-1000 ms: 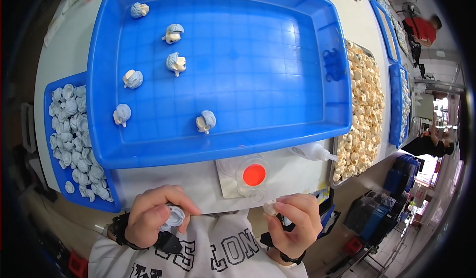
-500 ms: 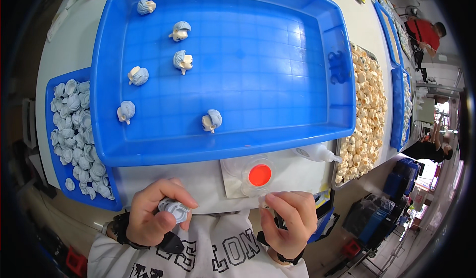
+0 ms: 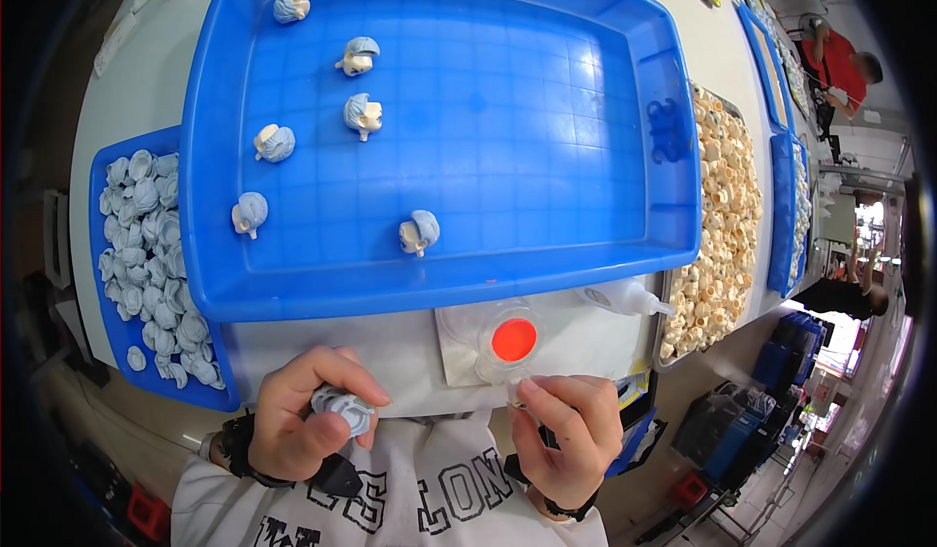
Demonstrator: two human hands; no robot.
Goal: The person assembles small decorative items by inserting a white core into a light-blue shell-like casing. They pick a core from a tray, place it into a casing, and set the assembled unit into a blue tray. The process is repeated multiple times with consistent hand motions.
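My left hand (image 3: 310,415) is closed around a pale blue doll hair piece (image 3: 344,408), its hollow side showing. At the near table edge, my right hand (image 3: 571,428) pinches a small whitish piece (image 3: 517,391) between thumb and fingertips; its kind is too small and covered to make out. Just beyond it stands a clear round container with a red-orange disc (image 3: 513,340). Several small doll heads with blue hair, one of them a doll head (image 3: 420,233) near the front wall, lie apart in a large blue tray (image 3: 439,298).
To the left, a smaller blue tray (image 3: 105,327) holds a heap of blue hair pieces. A tray of many cream-coloured doll head parts (image 3: 717,225) stands right of the big tray. A white squeeze bottle (image 3: 625,298) lies nearby. Two people are in the background at right.
Both hands keep nearly the same pose and grip. The view has shifted very slightly; the doll heads in the tray stay in place.
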